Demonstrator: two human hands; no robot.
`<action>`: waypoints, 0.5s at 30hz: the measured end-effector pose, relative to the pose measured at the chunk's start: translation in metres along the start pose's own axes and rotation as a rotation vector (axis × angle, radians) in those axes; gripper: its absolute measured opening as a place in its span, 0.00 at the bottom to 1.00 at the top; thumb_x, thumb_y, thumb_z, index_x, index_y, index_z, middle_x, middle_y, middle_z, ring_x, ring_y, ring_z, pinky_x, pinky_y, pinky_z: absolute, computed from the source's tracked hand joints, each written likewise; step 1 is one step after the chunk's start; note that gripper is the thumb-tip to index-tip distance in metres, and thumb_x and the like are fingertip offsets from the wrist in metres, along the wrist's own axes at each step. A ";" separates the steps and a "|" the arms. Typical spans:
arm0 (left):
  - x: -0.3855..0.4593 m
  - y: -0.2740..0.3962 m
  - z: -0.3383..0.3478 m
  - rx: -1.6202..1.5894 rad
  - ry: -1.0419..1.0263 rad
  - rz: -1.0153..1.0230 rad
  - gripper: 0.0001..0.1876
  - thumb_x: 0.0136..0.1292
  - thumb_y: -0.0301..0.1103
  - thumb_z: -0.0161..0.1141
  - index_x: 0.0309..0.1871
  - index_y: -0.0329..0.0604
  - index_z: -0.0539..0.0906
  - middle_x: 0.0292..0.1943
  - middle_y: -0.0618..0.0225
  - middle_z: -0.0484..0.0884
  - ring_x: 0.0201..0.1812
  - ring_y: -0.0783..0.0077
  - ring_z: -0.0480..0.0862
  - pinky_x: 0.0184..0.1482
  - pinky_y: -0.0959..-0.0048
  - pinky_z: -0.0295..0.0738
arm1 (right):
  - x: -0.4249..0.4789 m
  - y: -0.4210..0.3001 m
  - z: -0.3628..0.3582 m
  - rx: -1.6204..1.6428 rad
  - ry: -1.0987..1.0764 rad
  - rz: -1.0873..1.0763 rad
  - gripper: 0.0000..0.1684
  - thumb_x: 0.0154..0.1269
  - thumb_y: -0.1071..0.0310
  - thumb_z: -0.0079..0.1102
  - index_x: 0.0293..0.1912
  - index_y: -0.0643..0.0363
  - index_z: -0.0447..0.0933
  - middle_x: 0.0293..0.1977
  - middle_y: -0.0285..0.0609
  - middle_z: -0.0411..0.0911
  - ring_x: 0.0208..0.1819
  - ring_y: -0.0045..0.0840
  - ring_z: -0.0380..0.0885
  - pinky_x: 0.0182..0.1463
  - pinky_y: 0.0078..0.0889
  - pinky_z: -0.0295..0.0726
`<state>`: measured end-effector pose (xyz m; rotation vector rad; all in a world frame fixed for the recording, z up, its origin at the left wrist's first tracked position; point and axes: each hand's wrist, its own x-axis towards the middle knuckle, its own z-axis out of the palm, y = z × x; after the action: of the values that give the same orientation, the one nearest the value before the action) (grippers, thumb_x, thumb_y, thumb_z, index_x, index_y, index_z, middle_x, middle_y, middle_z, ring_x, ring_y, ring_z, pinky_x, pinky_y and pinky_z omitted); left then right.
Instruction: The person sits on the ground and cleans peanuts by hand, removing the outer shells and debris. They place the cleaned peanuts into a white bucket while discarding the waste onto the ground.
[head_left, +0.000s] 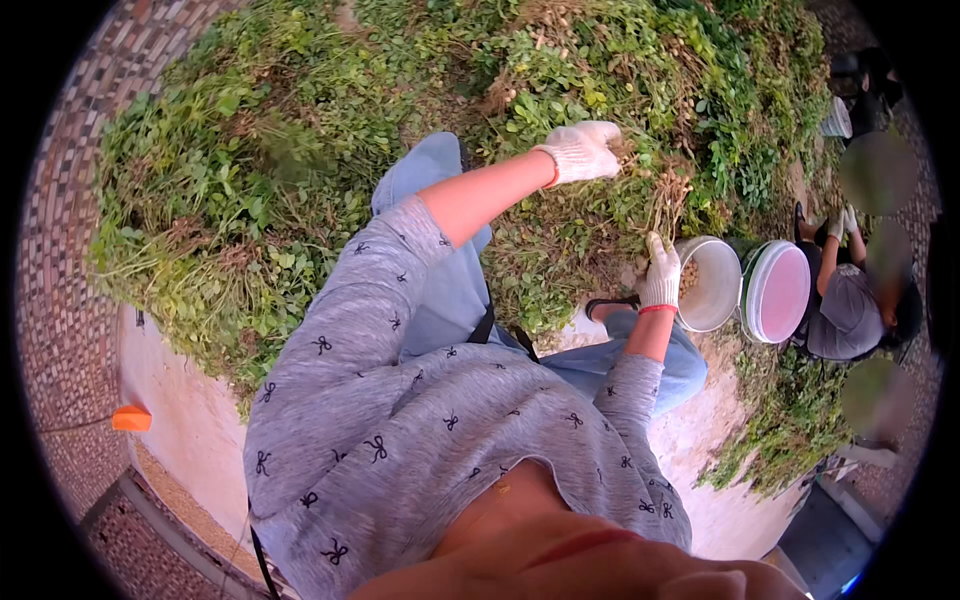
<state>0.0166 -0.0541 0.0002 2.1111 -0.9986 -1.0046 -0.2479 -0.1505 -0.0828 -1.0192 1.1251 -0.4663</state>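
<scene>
My right hand (661, 279), in a white knit glove with a red cuff edge, is closed around the stems of a peanut plant (664, 202). Its roots and pods point away from me. My left hand (585, 153), gloved alike, has curled fingers beside roots and pods; whether it grips any is hidden. Right of my right hand, a white plastic bucket (720, 283) lies open towards the view, with peanut pods (688, 277) inside. Before me spreads a big heap of leafy peanut plants (300, 165), with pods showing among some roots.
Beyond the white bucket is another bucket (777, 292) showing a pink round surface. A co-worker (847, 315) with white gloves sits at the right. More plants (787, 427) lie on the pale floor at lower right. An orange object (131, 418) is at far left.
</scene>
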 end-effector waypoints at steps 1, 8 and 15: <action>-0.022 0.017 -0.021 0.034 0.028 0.045 0.24 0.52 0.43 0.65 0.55 0.55 0.82 0.49 0.63 0.87 0.48 0.60 0.86 0.49 0.64 0.79 | -0.024 -0.012 0.016 0.044 0.064 0.063 0.07 0.72 0.62 0.61 0.44 0.52 0.74 0.24 0.31 0.69 0.18 0.17 0.63 0.18 0.20 0.59; -0.119 -0.002 -0.141 0.823 0.454 0.145 0.16 0.52 0.33 0.56 0.45 0.49 0.83 0.37 0.66 0.87 0.38 0.61 0.89 0.32 0.58 0.86 | -0.071 -0.014 0.027 0.083 -0.008 -0.062 0.09 0.74 0.59 0.58 0.42 0.53 0.72 0.26 0.31 0.68 0.20 0.18 0.63 0.22 0.21 0.61; -0.326 -0.095 -0.280 1.069 0.870 -0.392 0.17 0.60 0.33 0.59 0.54 0.50 0.81 0.55 0.65 0.84 0.59 0.65 0.82 0.68 0.62 0.67 | -0.103 -0.011 0.041 0.050 -0.064 -0.095 0.10 0.75 0.58 0.57 0.44 0.54 0.74 0.28 0.32 0.69 0.21 0.17 0.64 0.22 0.19 0.61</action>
<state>0.1402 0.3162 0.2034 3.1925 -0.6904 0.5394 -0.2506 -0.0606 -0.0178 -1.0406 1.0067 -0.5316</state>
